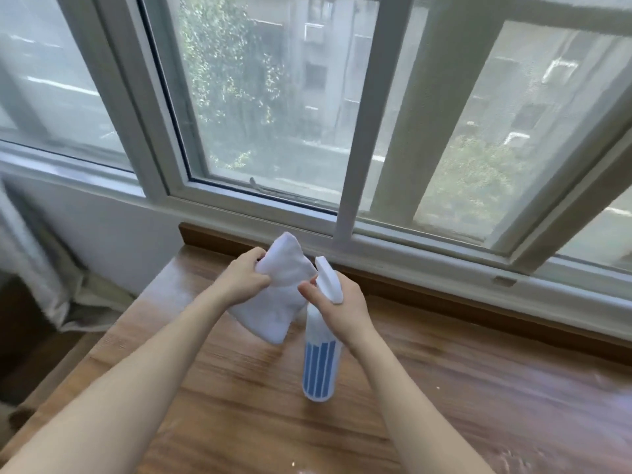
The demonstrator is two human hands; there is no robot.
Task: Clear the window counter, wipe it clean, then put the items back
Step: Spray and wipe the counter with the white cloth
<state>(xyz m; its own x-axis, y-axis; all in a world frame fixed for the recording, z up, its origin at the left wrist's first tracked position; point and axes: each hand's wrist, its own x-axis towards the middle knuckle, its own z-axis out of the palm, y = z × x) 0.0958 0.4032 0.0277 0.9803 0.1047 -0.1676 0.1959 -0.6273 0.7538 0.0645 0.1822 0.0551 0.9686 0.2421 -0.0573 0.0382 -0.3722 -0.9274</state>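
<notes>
A curtain (41, 268) hung at the far left, bunched on the floor beside the white wall. Next to it ran the wooden counter (239, 388), its surface bare apart from faint streaks of glare. Over its left half, the left hand (244, 280) gripped a white cloth (277, 299), fingers curled into the fabric, which hung folded above the wood. Just right of it, the right hand (338, 307) held a spray bottle (321, 357) by the neck, forefinger stretched toward the trigger, nozzle aimed at the cloth. The bottle, white with blue stripes, was tilted off the counter. Behind stood the window (273, 114), its sliding frame running rightward.
</notes>
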